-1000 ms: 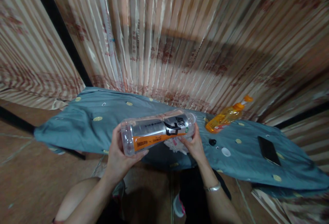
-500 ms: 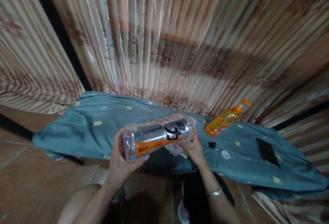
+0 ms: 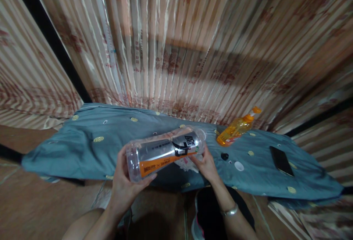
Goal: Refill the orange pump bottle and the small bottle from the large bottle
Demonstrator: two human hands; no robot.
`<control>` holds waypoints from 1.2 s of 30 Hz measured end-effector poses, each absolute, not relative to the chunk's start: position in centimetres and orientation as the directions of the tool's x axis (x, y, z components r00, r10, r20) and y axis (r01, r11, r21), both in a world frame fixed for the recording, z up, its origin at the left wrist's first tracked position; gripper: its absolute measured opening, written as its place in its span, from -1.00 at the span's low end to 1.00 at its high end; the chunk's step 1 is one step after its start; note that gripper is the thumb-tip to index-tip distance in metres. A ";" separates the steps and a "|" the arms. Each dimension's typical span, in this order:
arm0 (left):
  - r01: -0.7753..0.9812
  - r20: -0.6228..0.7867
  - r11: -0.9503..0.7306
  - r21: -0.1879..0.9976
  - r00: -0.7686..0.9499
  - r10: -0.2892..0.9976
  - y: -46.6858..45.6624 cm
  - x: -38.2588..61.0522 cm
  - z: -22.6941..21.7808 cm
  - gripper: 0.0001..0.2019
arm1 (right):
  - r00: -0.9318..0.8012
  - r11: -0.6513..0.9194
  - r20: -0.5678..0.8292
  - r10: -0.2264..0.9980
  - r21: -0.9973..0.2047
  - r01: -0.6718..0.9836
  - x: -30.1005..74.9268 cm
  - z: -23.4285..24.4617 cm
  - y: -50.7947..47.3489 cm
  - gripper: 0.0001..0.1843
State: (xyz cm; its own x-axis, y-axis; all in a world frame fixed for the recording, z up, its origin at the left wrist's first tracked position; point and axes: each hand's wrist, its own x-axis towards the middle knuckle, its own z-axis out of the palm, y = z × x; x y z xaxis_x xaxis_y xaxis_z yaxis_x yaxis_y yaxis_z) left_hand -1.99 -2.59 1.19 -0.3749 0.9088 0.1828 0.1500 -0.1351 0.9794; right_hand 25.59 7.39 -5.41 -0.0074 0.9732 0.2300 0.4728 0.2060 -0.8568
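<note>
A clear plastic bottle [image 3: 165, 151] with a silver and orange label lies almost sideways between my two hands, above the cloth. Around its broad left end my left hand [image 3: 128, 174] is wrapped, thumb along the lower side. My right hand [image 3: 205, 163], with a bracelet on its wrist, grips the narrower neck end. No cap shows on that end. Partly hidden behind the bottle, a crumpled whitish plastic piece [image 3: 187, 165] lies on the cloth. Right of my right hand are a small black object [image 3: 224, 156] and a white round disc [image 3: 239, 166].
A blue-grey cloth [image 3: 82, 148] with yellow patterns covers the long narrow surface. An orange pump bottle [image 3: 234, 131] lies tilted at its back right. Farther right rests a dark phone-like slab [image 3: 281, 161]. Striped curtains [image 3: 176, 49] hang behind, with black poles [image 3: 52, 38] at the sides.
The whole view has shifted slightly, so the things on the cloth appear a little farther left. Both hands keep hold of the bottle, which sits slightly lower in view.
</note>
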 end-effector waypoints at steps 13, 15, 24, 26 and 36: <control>0.057 0.147 -0.138 0.989 -0.510 0.847 -3.1 -0.4 1.5 -0.04 | 0.015 0.177 0.213 0.977 -0.847 0.501 25.7 -5.4 7.2 -0.26; 0.046 0.146 -0.142 0.989 -0.515 0.845 -3.2 -0.3 1.4 -0.04 | 0.020 0.175 0.214 0.977 -0.844 0.507 25.6 -5.4 7.2 -0.26; 0.127 0.193 -0.150 0.981 -0.491 0.850 -3.0 -1.4 1.0 -0.01 | 0.003 0.229 0.268 0.964 -0.830 0.509 25.6 -5.3 7.1 -0.31; 0.106 0.175 -0.140 0.984 -0.523 0.834 -3.1 -1.1 1.1 -0.05 | 0.000 0.217 0.254 0.967 -0.827 0.519 25.6 -5.3 7.1 -0.30; 0.107 0.163 -0.125 0.986 -0.519 0.839 -3.4 -0.6 1.7 -0.05 | -0.002 0.196 0.230 0.973 -0.824 0.531 25.5 -5.0 7.0 -0.34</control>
State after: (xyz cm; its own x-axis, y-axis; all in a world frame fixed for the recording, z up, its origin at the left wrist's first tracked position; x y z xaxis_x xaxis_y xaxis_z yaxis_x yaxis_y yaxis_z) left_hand -0.62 -3.39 1.71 -0.5195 0.8388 0.1631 0.1074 -0.1252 0.9863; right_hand 25.51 7.02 -5.03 -0.0019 0.9732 0.2301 0.5311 0.1960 -0.8243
